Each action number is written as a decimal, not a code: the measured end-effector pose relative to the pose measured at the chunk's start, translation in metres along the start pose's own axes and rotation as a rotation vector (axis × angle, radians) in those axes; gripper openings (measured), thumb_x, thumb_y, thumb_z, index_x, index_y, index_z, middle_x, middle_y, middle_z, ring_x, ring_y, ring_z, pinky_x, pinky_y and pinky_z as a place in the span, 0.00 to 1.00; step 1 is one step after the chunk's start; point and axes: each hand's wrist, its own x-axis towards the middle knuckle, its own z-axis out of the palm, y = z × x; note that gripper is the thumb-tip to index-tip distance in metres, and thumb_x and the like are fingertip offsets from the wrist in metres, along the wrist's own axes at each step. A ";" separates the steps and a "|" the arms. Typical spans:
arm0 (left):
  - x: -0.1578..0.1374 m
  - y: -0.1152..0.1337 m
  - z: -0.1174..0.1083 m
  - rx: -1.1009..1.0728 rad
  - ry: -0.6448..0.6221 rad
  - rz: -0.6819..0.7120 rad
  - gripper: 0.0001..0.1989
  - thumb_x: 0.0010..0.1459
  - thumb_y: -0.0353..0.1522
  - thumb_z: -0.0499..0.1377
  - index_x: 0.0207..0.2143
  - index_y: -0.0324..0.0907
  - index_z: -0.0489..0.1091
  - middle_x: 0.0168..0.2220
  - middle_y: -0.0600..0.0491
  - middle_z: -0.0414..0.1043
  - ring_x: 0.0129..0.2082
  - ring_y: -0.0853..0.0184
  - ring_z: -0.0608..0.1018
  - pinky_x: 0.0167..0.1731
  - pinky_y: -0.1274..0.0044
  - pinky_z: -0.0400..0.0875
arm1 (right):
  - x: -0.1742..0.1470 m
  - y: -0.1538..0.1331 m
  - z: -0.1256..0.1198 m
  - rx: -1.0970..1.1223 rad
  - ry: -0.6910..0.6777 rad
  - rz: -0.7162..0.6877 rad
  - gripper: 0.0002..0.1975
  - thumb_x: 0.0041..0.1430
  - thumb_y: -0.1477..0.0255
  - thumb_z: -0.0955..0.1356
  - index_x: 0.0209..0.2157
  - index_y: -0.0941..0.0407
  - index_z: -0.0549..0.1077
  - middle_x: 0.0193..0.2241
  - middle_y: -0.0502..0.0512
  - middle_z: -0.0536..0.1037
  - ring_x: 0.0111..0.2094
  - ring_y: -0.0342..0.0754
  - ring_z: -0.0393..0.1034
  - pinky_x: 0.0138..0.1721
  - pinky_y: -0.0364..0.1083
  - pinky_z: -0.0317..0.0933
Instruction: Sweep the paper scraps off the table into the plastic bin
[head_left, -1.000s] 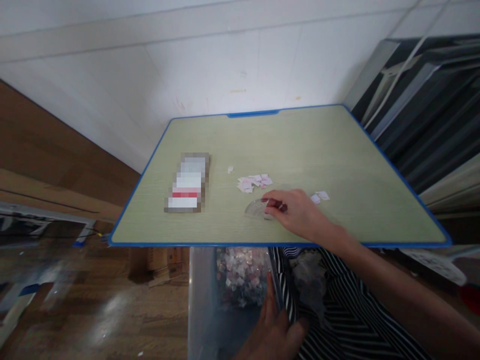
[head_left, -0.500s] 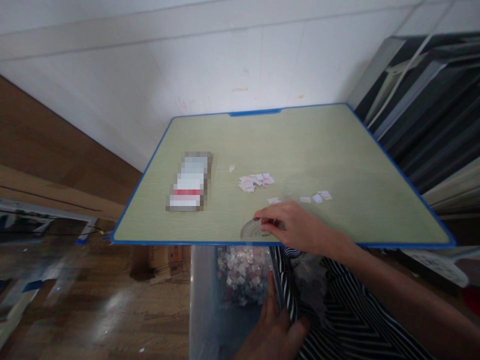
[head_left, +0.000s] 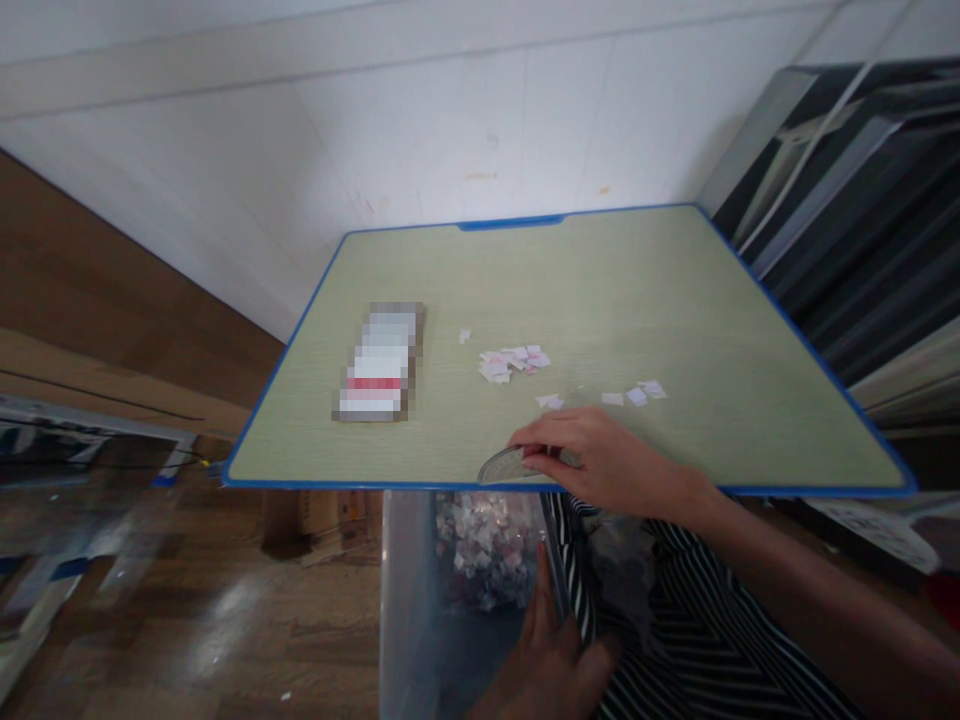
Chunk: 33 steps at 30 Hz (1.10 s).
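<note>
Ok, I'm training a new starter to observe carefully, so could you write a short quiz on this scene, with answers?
1. Which hand holds the half-round clear piece?
2. True or false: the plastic bin stands on top of the table.
3. In the picture, where does the pixelated item lie relative to the biggest cluster of paper pieces: a) left, b) right, c) underneath?

Key:
1. The right hand.
2. False; it sits below the near edge.
3. a

Paper scraps (head_left: 496, 367) obstruct the tabletop (head_left: 600, 285) midway, with passage behind them.
</note>
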 end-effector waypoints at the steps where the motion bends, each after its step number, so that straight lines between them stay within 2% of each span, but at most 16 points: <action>1: 0.000 0.000 -0.001 -0.005 -0.004 0.001 0.14 0.66 0.24 0.52 0.54 0.38 0.60 0.64 0.36 0.47 0.60 0.40 0.23 0.55 0.51 0.56 | 0.000 0.002 -0.002 -0.010 0.009 -0.017 0.08 0.59 0.75 0.65 0.38 0.56 0.76 0.33 0.52 0.80 0.34 0.44 0.74 0.37 0.43 0.63; 4: 0.002 0.000 -0.001 -0.009 -0.019 0.001 0.13 0.68 0.26 0.49 0.53 0.38 0.60 0.64 0.35 0.48 0.60 0.41 0.22 0.55 0.51 0.56 | 0.002 0.009 -0.008 -0.053 0.037 -0.094 0.09 0.62 0.74 0.63 0.36 0.57 0.75 0.32 0.54 0.80 0.34 0.44 0.73 0.36 0.43 0.64; 9: 0.001 -0.001 0.001 -0.015 -0.042 0.003 0.14 0.67 0.26 0.50 0.54 0.38 0.59 0.64 0.36 0.48 0.59 0.41 0.20 0.55 0.51 0.56 | 0.004 0.030 -0.023 -0.105 0.059 -0.179 0.15 0.64 0.77 0.59 0.37 0.57 0.77 0.36 0.55 0.80 0.40 0.45 0.73 0.43 0.45 0.65; 12: 0.000 -0.001 0.002 -0.028 -0.041 -0.016 0.16 0.65 0.25 0.53 0.55 0.39 0.58 0.64 0.36 0.48 0.59 0.43 0.20 0.56 0.52 0.55 | -0.005 0.047 -0.036 -0.064 -0.021 -0.189 0.14 0.64 0.76 0.60 0.36 0.56 0.78 0.36 0.54 0.81 0.39 0.44 0.74 0.43 0.44 0.65; 16: -0.001 -0.004 0.006 -0.043 -0.014 -0.017 0.17 0.64 0.25 0.55 0.55 0.40 0.58 0.65 0.36 0.44 0.60 0.44 0.22 0.56 0.54 0.57 | -0.023 0.062 -0.061 -0.009 -0.093 -0.158 0.14 0.64 0.72 0.61 0.34 0.56 0.78 0.31 0.54 0.81 0.33 0.43 0.75 0.36 0.42 0.67; 18: -0.002 -0.006 0.010 -0.040 -0.001 -0.011 0.17 0.64 0.25 0.55 0.54 0.40 0.58 0.65 0.36 0.42 0.61 0.44 0.22 0.56 0.54 0.58 | -0.025 0.064 -0.067 -0.037 -0.041 -0.097 0.14 0.64 0.71 0.61 0.33 0.54 0.78 0.30 0.53 0.81 0.32 0.44 0.75 0.35 0.43 0.67; 22: -0.004 -0.008 0.015 -0.022 -0.001 -0.008 0.17 0.63 0.26 0.57 0.53 0.41 0.59 0.65 0.37 0.44 0.62 0.43 0.26 0.55 0.53 0.58 | -0.011 0.068 -0.060 -0.124 0.243 -0.001 0.12 0.62 0.72 0.62 0.35 0.53 0.78 0.34 0.53 0.81 0.36 0.47 0.75 0.38 0.46 0.67; 24: -0.006 -0.009 0.016 -0.035 -0.016 -0.039 0.19 0.62 0.26 0.58 0.54 0.43 0.59 0.66 0.38 0.39 0.64 0.41 0.33 0.55 0.54 0.60 | -0.001 0.074 -0.052 -0.180 0.297 0.021 0.12 0.62 0.74 0.62 0.35 0.54 0.78 0.35 0.54 0.81 0.38 0.48 0.75 0.40 0.48 0.67; 27: -0.007 -0.011 0.017 -0.056 -0.018 -0.058 0.23 0.62 0.25 0.59 0.56 0.45 0.57 0.67 0.38 0.29 0.64 0.39 0.38 0.54 0.56 0.62 | 0.004 0.082 -0.045 -0.264 0.245 0.011 0.13 0.61 0.76 0.61 0.35 0.57 0.78 0.35 0.57 0.81 0.38 0.50 0.75 0.40 0.49 0.67; 30: -0.008 -0.012 0.018 -0.025 0.012 -0.022 0.23 0.61 0.24 0.59 0.56 0.43 0.57 0.67 0.38 0.28 0.63 0.39 0.32 0.56 0.54 0.58 | 0.001 0.082 -0.048 -0.304 0.161 -0.033 0.13 0.61 0.76 0.61 0.36 0.58 0.78 0.34 0.58 0.81 0.36 0.50 0.74 0.38 0.48 0.67; 33: -0.009 -0.011 0.019 -0.020 0.035 -0.026 0.26 0.59 0.22 0.60 0.57 0.45 0.57 0.68 0.40 0.28 0.63 0.42 0.29 0.57 0.56 0.57 | -0.002 0.078 -0.052 -0.329 0.199 -0.017 0.14 0.62 0.76 0.61 0.38 0.57 0.78 0.35 0.57 0.80 0.37 0.50 0.74 0.38 0.48 0.66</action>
